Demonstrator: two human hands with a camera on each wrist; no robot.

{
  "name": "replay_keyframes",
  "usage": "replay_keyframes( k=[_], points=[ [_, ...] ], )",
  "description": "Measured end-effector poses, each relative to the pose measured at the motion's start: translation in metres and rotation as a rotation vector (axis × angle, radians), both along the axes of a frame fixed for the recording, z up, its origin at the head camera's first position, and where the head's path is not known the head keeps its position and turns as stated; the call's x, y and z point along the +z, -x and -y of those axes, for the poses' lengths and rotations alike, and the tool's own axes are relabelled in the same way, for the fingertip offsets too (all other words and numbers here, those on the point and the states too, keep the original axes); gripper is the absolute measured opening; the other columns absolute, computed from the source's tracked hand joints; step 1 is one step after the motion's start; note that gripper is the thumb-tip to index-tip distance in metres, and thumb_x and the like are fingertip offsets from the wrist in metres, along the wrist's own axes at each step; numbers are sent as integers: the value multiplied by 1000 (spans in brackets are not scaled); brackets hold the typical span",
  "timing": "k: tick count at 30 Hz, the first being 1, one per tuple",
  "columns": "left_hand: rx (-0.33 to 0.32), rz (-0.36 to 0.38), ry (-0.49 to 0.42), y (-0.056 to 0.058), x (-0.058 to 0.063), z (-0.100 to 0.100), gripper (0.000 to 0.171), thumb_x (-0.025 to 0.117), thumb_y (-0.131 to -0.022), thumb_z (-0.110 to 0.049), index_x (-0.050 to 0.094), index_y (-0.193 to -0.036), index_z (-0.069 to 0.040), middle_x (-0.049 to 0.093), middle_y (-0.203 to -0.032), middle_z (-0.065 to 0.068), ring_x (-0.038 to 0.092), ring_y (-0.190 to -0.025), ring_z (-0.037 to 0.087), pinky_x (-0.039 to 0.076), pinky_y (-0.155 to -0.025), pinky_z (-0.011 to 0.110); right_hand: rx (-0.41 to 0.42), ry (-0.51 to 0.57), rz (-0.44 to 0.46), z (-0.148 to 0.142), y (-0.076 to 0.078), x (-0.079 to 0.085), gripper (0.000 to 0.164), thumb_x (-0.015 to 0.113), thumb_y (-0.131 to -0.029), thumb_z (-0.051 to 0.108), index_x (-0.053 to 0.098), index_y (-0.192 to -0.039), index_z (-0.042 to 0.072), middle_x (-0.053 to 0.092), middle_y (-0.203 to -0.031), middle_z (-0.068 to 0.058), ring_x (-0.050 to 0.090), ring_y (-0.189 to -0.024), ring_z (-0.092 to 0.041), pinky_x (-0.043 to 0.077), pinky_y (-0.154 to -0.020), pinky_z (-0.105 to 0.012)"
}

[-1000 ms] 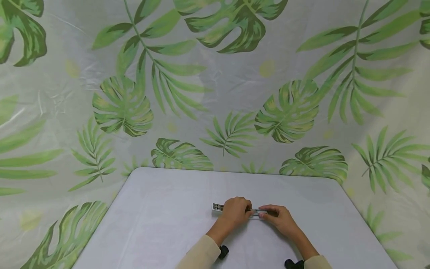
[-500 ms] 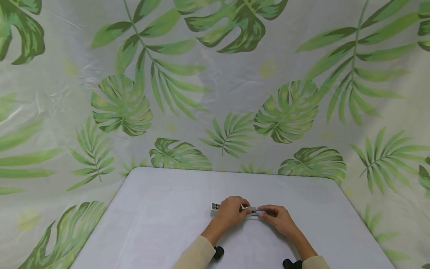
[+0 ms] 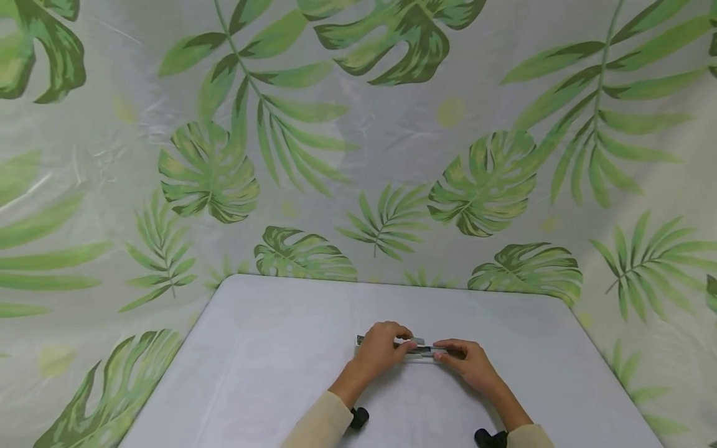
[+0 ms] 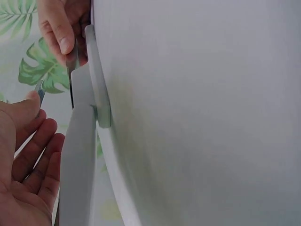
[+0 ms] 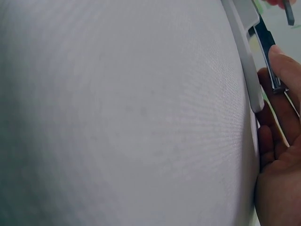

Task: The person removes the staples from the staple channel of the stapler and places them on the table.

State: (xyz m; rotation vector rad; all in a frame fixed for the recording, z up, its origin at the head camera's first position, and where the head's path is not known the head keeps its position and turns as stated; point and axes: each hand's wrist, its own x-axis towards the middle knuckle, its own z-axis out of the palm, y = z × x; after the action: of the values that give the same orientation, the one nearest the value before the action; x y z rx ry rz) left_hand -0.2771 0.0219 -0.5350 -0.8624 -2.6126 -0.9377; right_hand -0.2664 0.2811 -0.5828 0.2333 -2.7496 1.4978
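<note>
A white stapler (image 4: pixel 77 165) stands on the table, its long base (image 4: pixel 99 80) flat on the top. Its dark metal magazine (image 5: pixel 265 42) juts out from the body on the right. My right hand (image 3: pixel 472 367) pinches the end of that magazine between thumb and fingers. Above the stapler, my left hand (image 3: pixel 376 352) pinches a short grey strip of staples (image 4: pixel 40 92) between thumb and index finger, apart from the magazine; the same strip of staples (image 5: pixel 289 12) shows in the right wrist view. Its other fingers are loosely curled. Part of the stapler lies hidden behind my left hand in the head view.
The white table (image 3: pixel 269 348) has rounded far corners. Behind it hangs a leaf-patterned sheet (image 3: pixel 358 155). A black wrist camera (image 3: pixel 360 418) sits on the left wrist, another black wrist camera (image 3: pixel 488 438) on the right.
My left hand has shifted slightly left and up, and the grey strip of staples now shows more clearly at its fingertips. My right hand stays at the magazine end.
</note>
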Motion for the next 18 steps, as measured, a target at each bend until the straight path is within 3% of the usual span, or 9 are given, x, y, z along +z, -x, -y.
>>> replay_keyframes(
  k=[5,11,18],
  points=[
    [19,12,-9,-1,5,8,20,74,-96,-34,81,-108,-19,78,-106,-6,72,-102,9,58,-83,20,2,2,1,0,1,-1,31,82,-89,34,79,-115,19,75,-121,-4,68,-107,-6,53,-93,-22],
    [15,-36,-31,0,3,17,19,76,-95,-32,81,-105,-18,79,-103,-5,73,-100,10,58,-88,26,-10,-16,7,1,0,-1,31,81,-88,37,79,-115,21,75,-122,-3,68,-111,-13,52,-95,-25],
    [4,-37,-104,-2,3,30,16,77,-94,-32,81,-103,-19,78,-102,-8,72,-98,7,58,-87,23,-13,-13,10,1,0,0,32,82,-88,36,79,-116,21,76,-120,-1,68,-111,-11,52,-96,-25]
  ],
)
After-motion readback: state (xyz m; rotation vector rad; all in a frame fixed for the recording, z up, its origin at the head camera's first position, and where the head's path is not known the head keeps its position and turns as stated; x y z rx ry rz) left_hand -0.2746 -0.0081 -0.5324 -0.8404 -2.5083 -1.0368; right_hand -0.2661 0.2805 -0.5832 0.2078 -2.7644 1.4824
